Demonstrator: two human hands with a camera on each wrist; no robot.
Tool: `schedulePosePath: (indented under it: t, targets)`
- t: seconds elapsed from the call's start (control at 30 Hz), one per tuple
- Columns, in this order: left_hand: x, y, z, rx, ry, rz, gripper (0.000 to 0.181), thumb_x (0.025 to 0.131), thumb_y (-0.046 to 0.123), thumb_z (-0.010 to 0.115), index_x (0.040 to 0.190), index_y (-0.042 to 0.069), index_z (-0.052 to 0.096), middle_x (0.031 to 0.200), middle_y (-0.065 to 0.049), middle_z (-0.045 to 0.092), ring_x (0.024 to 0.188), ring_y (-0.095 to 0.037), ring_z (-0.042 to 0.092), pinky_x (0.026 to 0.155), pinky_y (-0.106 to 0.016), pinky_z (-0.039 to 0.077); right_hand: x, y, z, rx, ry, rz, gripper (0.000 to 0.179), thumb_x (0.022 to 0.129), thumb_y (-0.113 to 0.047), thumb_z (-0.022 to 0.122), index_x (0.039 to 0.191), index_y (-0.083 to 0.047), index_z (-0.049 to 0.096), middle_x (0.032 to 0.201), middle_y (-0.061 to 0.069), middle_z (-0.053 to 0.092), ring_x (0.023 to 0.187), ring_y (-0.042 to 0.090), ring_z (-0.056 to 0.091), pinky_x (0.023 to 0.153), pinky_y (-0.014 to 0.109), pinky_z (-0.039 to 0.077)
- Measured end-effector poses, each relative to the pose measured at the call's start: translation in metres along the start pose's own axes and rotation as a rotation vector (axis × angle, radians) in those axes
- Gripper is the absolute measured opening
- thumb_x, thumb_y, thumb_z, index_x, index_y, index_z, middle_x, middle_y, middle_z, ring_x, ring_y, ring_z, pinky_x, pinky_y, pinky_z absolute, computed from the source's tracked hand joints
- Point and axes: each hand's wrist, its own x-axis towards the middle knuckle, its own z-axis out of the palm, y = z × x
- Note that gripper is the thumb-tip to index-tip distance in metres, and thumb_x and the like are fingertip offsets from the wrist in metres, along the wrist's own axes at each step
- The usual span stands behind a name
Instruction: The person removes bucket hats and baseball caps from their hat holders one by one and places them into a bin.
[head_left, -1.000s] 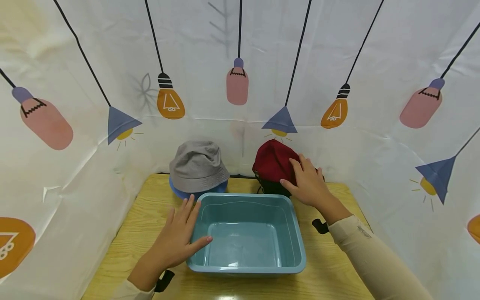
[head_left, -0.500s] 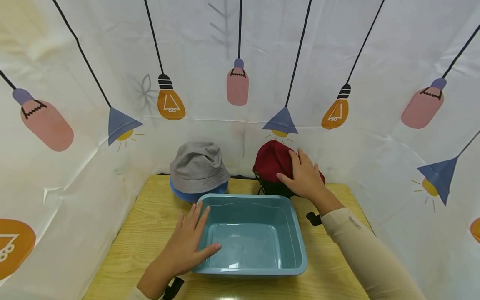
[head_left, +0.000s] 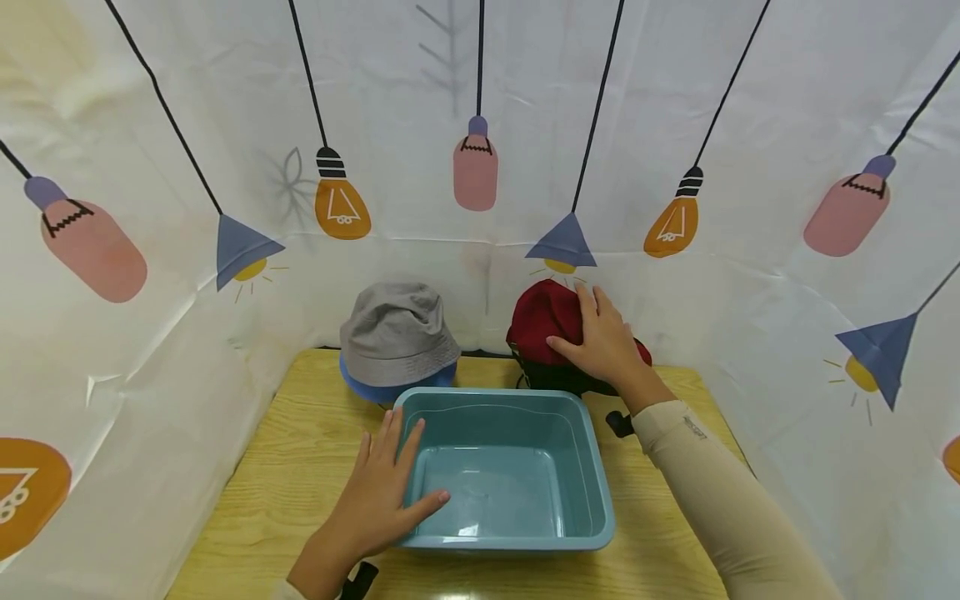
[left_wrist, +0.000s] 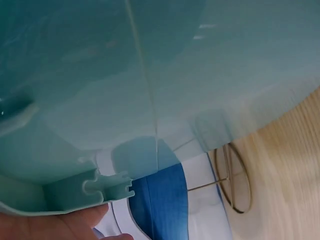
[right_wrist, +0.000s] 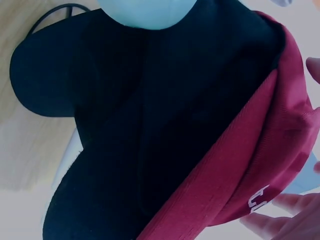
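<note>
My left hand (head_left: 372,497) lies with fingers spread at the left rim of a light-blue plastic basin (head_left: 504,543). In the left wrist view, fingertips (left_wrist: 90,215) show beside the basin's rim. My right hand (head_left: 606,348) reaches over the right side of a dark red cap (head_left: 543,321), fingers extended and spread. The right wrist view shows this red cap (right_wrist: 282,135), with white lettering, over black caps (right_wrist: 135,120); fingertips (right_wrist: 257,222) are close to its edge. A grey bucket hat (head_left: 397,329) sits atop a blue hat (head_left: 375,390) at back left.
All this stands on a wood-grain table (head_left: 285,467). Behind it hangs a white cloth (head_left: 247,108) printed with lamps. Metal wire rings of a stand (left_wrist: 232,180) show beneath the hats in the left wrist view.
My right hand has moved left and slightly away from me over the red cap. My left hand has shifted right along the basin; its fingertips sit slightly lower. Basin and hats look nearly unmoved.
</note>
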Motion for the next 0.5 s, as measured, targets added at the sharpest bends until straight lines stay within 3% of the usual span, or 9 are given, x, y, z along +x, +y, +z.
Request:
schedulePosePath:
  t: [0.2,0.5]
  targets:
    - [-0.0001,0.0012,0.0014,0.016,0.0,-0.011,0.102,0.09,0.082,0.049,0.167,0.019,0.024,0.174,-0.019,0.007,0.161,-0.037,0.006,0.121,-0.072,0.016,0.0039,0.0039,0.0035,0.009,0.019,-0.043,0.102,0.088,-0.07,0.065,0.167,-0.037,0.011,0.169,0.024,0.019,0.148,0.053,0.032,0.105,0.08,0.035]
    - [0.0003,0.0012,-0.0001,0.022,-0.006,-0.022,0.104,0.09,0.084,0.047,0.166,0.017,0.025,0.174,-0.019,0.008,0.161,-0.037,0.007,0.12,-0.072,0.019,0.0046,0.0028,0.0084,0.034,0.015,-0.067,0.094,0.091,-0.064,0.068,0.166,-0.042,0.016,0.168,0.023,0.025,0.146,0.053,0.037,0.105,0.074,0.042]
